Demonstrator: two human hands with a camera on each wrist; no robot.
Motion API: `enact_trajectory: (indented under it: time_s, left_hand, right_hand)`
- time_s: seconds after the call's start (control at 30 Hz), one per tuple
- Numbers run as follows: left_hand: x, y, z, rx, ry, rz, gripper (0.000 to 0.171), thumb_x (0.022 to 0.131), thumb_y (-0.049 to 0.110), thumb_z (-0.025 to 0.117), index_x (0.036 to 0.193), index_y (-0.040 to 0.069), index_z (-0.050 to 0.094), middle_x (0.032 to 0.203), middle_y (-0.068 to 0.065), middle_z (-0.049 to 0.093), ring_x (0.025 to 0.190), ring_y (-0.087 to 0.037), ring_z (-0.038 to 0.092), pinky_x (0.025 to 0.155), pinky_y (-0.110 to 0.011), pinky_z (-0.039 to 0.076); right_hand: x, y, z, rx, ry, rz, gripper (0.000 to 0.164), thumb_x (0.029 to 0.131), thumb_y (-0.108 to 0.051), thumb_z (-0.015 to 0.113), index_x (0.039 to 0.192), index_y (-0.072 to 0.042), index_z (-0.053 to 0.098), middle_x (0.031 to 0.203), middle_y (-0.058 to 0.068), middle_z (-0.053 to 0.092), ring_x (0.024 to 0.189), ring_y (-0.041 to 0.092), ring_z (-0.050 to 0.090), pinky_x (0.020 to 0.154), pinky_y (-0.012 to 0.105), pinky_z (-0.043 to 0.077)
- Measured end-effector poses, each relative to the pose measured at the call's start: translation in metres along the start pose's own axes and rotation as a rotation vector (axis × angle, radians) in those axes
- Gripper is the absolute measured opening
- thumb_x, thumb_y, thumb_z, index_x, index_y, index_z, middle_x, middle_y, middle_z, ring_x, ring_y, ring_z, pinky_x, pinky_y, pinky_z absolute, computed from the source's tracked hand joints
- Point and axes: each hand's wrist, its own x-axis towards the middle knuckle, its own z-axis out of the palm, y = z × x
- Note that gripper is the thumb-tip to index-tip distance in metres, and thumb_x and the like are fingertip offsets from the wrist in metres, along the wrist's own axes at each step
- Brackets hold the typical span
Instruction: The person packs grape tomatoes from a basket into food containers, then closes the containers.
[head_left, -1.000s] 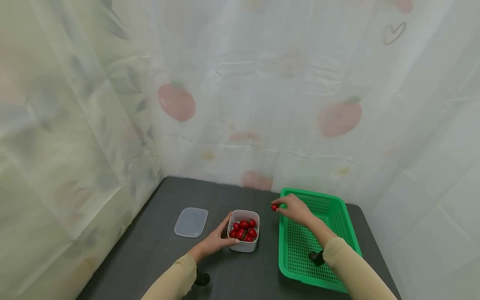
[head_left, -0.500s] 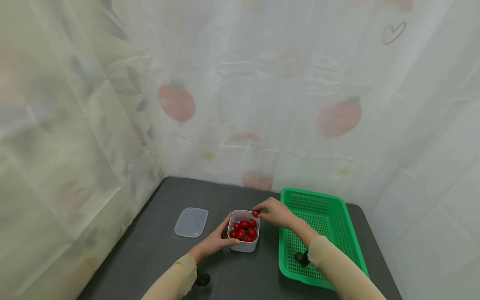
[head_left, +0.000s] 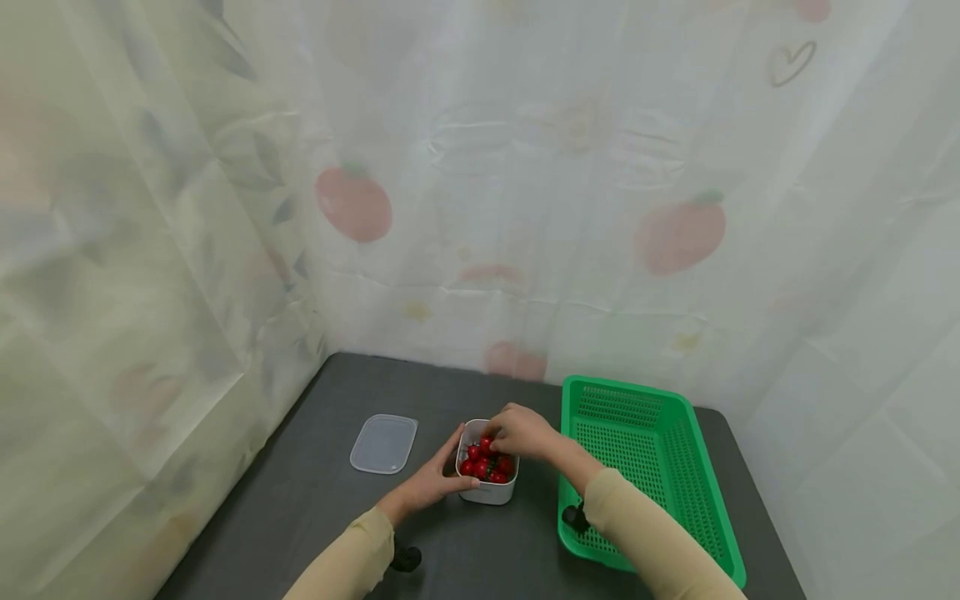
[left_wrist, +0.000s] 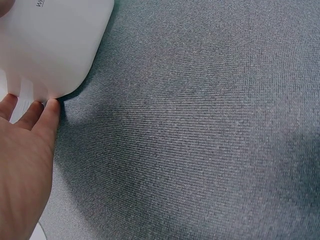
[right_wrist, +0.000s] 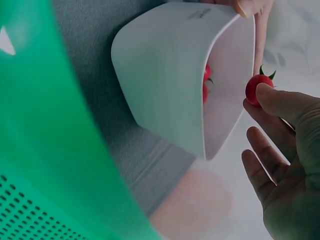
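Observation:
A square white container (head_left: 487, 494) holding several red cherry tomatoes (head_left: 480, 469) stands mid-table. My left hand (head_left: 429, 485) grips it from the left, thumb along its near side. In the left wrist view, the fingertips (left_wrist: 51, 106) press the container's wall. My right hand (head_left: 525, 433) reaches in over the container's right rim in the head view. Between its thumb and index finger it pinches a single cherry tomato (right_wrist: 258, 90) with a green stem, at the container's opening in the right wrist view. The other fingers of that hand are loosely bent.
A green perforated basket (head_left: 615, 450) stands at the right, beneath my right forearm. To the container's left lies a flat translucent lid (head_left: 383, 444) on the dark table (head_left: 315, 500). Printed curtains (head_left: 480, 208) hang behind and at both sides of the table.
My right hand has carried the cherry tomato leftward from the basket's left edge to over the container and lowered it toward the others. The left hand and container have stayed in place.

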Motion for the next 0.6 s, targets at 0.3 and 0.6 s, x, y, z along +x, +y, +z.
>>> enact_trajectory:
  time_s: [0.3,0.6]
  left_hand:
    - [0.001,0.000,-0.001,-0.027,-0.017,0.005,0.100,0.098,0.025,0.072,0.164,0.038,-0.002,0.169,-0.017,0.012,0.148,-0.038,0.030,0.112,-0.053,0.036]
    - [0.001,-0.002,0.000,-0.017,-0.007,0.005,0.100,0.098,0.026,0.072,0.164,0.038,-0.003,0.168,-0.016,0.015,0.148,-0.039,0.032,0.111,-0.054,0.038]
  right_hand:
    - [0.011,-0.007,0.013,-0.067,-0.046,0.000,0.015,0.093,-0.020,0.077,0.107,-0.016,0.081,0.091,-0.009,0.073,0.092,0.013,0.057,0.082,0.032,0.052]
    - [0.013,-0.007,0.018,-0.087,-0.058,0.021,0.021,0.093,-0.024,0.077,0.113,-0.018,0.080,0.093,-0.009,0.073,0.089,0.012,0.055,0.080,0.032,0.052]
